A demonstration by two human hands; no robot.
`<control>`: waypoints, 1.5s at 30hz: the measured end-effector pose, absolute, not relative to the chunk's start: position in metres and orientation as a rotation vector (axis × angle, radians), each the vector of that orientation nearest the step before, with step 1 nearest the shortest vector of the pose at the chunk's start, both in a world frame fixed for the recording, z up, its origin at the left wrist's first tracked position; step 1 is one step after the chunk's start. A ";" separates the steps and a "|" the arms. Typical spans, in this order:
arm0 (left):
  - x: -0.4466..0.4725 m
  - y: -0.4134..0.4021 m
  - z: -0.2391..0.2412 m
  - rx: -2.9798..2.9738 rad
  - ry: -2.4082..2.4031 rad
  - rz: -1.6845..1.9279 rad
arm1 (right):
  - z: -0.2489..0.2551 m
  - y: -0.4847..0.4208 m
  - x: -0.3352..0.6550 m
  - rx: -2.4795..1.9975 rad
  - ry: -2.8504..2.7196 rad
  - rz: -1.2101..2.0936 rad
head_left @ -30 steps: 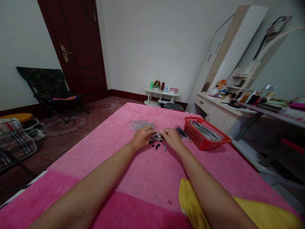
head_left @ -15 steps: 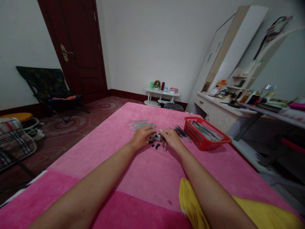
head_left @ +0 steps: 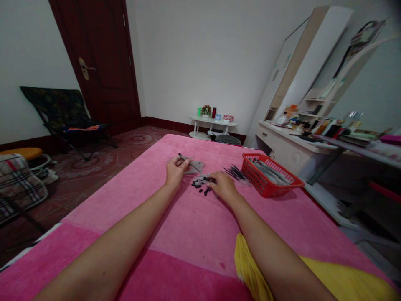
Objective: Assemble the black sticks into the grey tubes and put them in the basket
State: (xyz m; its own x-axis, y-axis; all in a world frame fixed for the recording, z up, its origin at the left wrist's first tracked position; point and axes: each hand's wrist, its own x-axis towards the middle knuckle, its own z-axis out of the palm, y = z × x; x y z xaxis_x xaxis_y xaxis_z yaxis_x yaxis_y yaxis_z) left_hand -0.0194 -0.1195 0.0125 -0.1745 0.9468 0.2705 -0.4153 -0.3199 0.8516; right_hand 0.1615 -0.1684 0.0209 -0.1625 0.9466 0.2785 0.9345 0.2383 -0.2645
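Note:
My left hand (head_left: 176,170) is closed in a pinch on a thin pen-like stick (head_left: 196,168); a dark end pokes up above the fingers, and the slim tip points right. Beneath and behind it lies a pile of translucent grey pen barrels (head_left: 197,165). My right hand (head_left: 223,184) has its fingers drawn together at the small black caps (head_left: 196,184) and grey pieces; what the fingertips grip, if anything, is hidden. Right of that hand, thin dark pen refills (head_left: 234,172) lie fanned out.
A red plastic basket (head_left: 266,188) holding many long grey pens (head_left: 271,172) stands at the table's right side. Pink cloth (head_left: 188,234) covers the table. Yellow fabric (head_left: 252,267) lies by my right forearm. A dressing table (head_left: 282,138) stands beyond on the right.
My left hand has moved left and slightly up from the caps, with the stick now showing in it. The right hand has shifted slightly, its fingers now at the caps.

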 end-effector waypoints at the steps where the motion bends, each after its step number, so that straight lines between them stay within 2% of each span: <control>1: -0.019 -0.120 0.012 0.976 0.763 1.682 | 0.020 -0.169 0.160 -1.745 -2.149 0.018; 9: -0.018 -0.117 0.009 0.872 0.765 1.613 | 0.020 -0.169 0.160 -1.825 -2.061 -0.031; 18: -0.020 -0.118 0.009 0.869 0.768 1.584 | 0.033 -0.174 0.155 -1.689 -1.905 0.009; 45: -0.019 -0.119 0.008 0.889 0.770 1.604 | 0.034 -0.178 0.155 -1.676 -1.980 -0.134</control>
State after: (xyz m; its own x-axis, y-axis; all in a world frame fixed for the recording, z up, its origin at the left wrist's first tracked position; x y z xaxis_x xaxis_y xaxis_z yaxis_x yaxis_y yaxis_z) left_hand -0.0190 -0.1189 0.0079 -0.1257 0.9802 0.1532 -0.4934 -0.1957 0.8475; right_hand 0.1548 -0.1777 0.0340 -0.0833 0.8860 0.4562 0.9393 0.2227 -0.2610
